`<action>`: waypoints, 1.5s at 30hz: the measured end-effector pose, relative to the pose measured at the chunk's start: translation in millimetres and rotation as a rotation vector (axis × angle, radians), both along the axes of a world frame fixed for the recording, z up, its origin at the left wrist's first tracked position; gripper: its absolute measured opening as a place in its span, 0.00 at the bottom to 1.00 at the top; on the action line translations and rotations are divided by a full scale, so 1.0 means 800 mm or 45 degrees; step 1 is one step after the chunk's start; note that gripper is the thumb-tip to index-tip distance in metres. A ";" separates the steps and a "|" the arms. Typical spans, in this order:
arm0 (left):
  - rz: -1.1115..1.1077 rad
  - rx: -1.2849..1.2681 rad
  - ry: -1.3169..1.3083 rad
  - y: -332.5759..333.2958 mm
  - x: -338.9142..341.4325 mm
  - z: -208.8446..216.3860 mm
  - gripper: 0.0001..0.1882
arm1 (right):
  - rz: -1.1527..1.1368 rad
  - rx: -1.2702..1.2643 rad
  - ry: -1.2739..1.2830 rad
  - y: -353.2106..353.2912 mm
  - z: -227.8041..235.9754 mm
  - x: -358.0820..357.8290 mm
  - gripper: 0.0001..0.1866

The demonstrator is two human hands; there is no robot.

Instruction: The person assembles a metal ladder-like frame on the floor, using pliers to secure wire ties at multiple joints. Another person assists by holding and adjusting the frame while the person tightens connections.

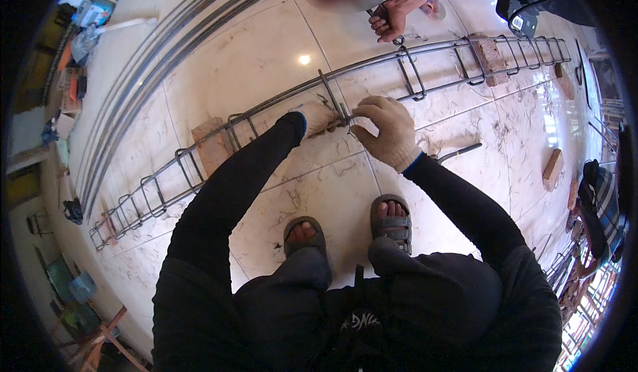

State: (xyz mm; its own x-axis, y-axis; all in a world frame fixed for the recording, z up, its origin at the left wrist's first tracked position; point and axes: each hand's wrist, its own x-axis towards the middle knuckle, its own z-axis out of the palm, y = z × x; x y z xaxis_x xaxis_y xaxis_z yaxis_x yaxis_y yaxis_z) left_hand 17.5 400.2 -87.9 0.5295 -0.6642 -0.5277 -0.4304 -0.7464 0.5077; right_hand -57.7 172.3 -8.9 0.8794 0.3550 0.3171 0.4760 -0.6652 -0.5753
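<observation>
A long, narrow rebar cage (272, 99) of ribbed bars and wire stirrups runs across the tiled floor from lower left to upper right. My left hand (320, 117), in a beige knit glove, is closed at the cage's near side beside a stirrup (329, 91); its fingertips are partly hidden. My right hand (387, 131), gloved alike, curves toward the same joint, thumb and forefinger apart on either side of it. No object shows plainly between those fingers. Close to my right wrist lies a short dark rod (460, 152) on the tiles.
Bricks prop the cage, one brick (214, 147) at left and another brick (489, 61) at right. Opposite me, a co-worker's bare hand (393, 16) is over the cage. Long loose bars (143, 83) curve along the left. A loose brick (551, 170) lies at right.
</observation>
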 end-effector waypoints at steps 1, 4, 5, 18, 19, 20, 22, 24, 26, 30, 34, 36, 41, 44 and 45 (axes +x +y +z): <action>0.136 0.058 0.204 -0.010 0.001 0.021 0.19 | 0.079 0.002 0.036 -0.004 -0.004 0.006 0.22; 0.401 0.122 0.353 -0.019 0.002 0.040 0.20 | 0.228 -0.051 0.105 -0.005 -0.017 0.026 0.25; 0.532 0.075 0.492 -0.015 -0.001 0.042 0.20 | 0.195 -0.090 0.126 -0.004 -0.016 0.031 0.29; 1.024 -0.059 1.019 -0.006 -0.007 0.041 0.19 | 0.503 -0.582 0.135 0.017 -0.005 0.071 0.10; 1.041 -0.067 1.007 -0.007 -0.008 0.043 0.19 | 0.538 -0.626 0.106 0.020 -0.001 0.073 0.09; 1.019 -0.065 1.004 -0.007 -0.008 0.043 0.19 | 0.573 -0.670 0.076 0.022 0.005 0.076 0.08; 0.967 -0.062 0.998 -0.008 -0.007 0.042 0.20 | 0.619 -0.717 0.010 0.023 0.005 0.078 0.07; 1.041 -0.061 0.957 -0.013 -0.010 0.037 0.21 | 0.642 -0.722 -0.062 0.024 -0.002 0.078 0.07; 0.794 0.060 0.356 0.003 -0.020 0.002 0.22 | 0.655 -0.733 0.039 0.034 -0.007 0.079 0.07; 1.008 0.050 -0.304 -0.012 -0.065 0.052 0.19 | 0.627 -0.748 0.204 0.031 0.003 0.077 0.08; 1.034 -0.308 -0.264 -0.006 -0.153 0.105 0.27 | 0.634 -0.803 0.271 0.032 -0.006 0.080 0.10; 0.982 -0.335 -0.059 -0.012 -0.172 0.098 0.30 | 0.626 -0.831 0.326 0.035 -0.013 0.081 0.11; 0.762 -0.303 -0.231 -0.024 -0.170 0.053 0.35 | 0.636 -0.718 0.318 0.033 -0.008 0.080 0.10; 0.750 -0.293 -0.271 -0.030 -0.149 0.031 0.31 | 0.629 -0.735 0.317 0.033 -0.006 0.079 0.09; 0.737 -0.289 -0.279 -0.029 -0.144 0.025 0.30 | 0.632 -0.739 0.309 0.033 -0.007 0.080 0.09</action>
